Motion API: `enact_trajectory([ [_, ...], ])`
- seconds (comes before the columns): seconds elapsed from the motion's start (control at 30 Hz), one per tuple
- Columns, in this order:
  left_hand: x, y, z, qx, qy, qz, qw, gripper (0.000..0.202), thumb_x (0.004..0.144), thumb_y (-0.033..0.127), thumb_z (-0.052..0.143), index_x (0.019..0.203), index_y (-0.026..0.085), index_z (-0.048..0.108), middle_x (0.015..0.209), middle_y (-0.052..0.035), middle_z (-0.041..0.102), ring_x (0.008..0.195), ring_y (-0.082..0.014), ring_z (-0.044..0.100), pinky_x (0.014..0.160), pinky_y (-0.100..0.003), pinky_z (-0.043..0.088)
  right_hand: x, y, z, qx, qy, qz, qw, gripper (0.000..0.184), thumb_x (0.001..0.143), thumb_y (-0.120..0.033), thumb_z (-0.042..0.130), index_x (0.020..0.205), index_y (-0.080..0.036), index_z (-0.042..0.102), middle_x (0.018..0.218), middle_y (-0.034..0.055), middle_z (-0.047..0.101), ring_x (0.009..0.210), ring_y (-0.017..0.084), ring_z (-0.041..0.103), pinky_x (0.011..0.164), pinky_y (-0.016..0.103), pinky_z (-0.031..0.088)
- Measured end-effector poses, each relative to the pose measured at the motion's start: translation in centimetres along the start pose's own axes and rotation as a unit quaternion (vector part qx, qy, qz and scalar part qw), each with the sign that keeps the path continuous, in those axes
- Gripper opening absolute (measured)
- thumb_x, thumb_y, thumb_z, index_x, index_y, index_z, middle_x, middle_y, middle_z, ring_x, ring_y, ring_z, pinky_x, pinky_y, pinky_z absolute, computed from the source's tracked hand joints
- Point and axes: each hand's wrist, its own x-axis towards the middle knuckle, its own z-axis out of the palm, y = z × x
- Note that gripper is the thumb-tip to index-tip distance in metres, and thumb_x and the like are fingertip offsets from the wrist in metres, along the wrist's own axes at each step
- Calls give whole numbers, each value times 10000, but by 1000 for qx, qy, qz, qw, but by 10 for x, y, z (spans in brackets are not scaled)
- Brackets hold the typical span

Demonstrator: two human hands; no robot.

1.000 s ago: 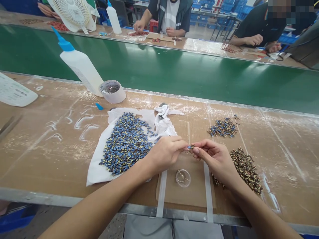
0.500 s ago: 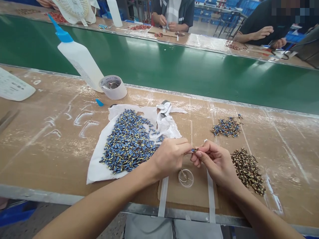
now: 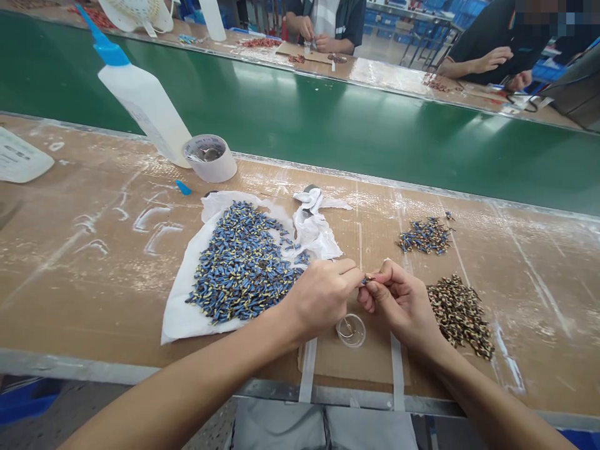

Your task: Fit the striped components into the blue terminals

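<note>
My left hand (image 3: 323, 290) and my right hand (image 3: 398, 297) meet above a cardboard pad, fingertips pinched together on one tiny blue and dark piece (image 3: 367, 280). Its exact kind is too small to make out. Just below the hands stands a small clear cup (image 3: 350, 330) with a thin stick in it. Left of my hands, a white sheet (image 3: 180, 312) bears a big heap of small blue, yellow and dark pieces (image 3: 244, 269). Beyond my right hand lie a small pile of blue and brown pieces (image 3: 425, 236) and a larger pile of brown and cream pieces (image 3: 462, 315).
A white squeeze bottle (image 3: 145, 106) with blue nozzle leans beside a tape roll (image 3: 210, 159). Crumpled tissue (image 3: 316, 228) and a blue cap (image 3: 183, 187) lie nearby. Behind runs a green conveyor belt (image 3: 290, 112); two people work across it. Another bottle (image 3: 21, 159) is far left.
The camera view has shifted slightly, so the table things appear a little further left and up. Both hands keep pinching the small piece at almost the same spot.
</note>
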Motion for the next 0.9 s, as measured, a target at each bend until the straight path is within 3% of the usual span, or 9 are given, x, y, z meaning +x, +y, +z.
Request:
enact_trajectory([
  [0.23,4,-6,-4,17,-31,7,999,218,890,87,419,759,150,581,703,-14,562,607,-132,523,555,-246,393,6,-3,-3,-6,-4,17,1000,226,922,-363,567,779,-202,498,659,17,648,553,127,588,528,264,493],
  [0.4,8,-11,-9,-58,-22,-13,998,224,894,89,427,768,143,603,716,-14,607,633,-122,539,592,-226,391,13,-9,-11,0,3,33,999,216,904,-396,590,851,-188,559,730,37,687,591,133,618,563,272,521],
  [0.6,10,-16,-10,-105,-56,-41,992,215,912,160,477,753,138,621,656,3,582,611,-117,506,594,-227,367,15,-10,-17,46,-6,44,998,237,910,-411,576,937,-179,611,743,29,683,622,123,618,577,251,503],
  [0.77,11,-15,-9,-131,-79,-62,986,251,924,172,469,733,131,627,647,-1,578,609,-116,512,595,-225,361,16,-11,-17,38,-13,66,997,229,868,-400,635,816,-178,615,691,13,662,604,117,597,583,247,491],
  [0.9,11,-15,-8,-129,-83,-58,986,265,932,197,471,723,128,618,645,-3,563,604,-118,499,586,-227,354,17,-9,-17,34,-8,77,996,211,859,-388,649,860,-178,625,704,13,664,620,120,599,590,250,492],
])
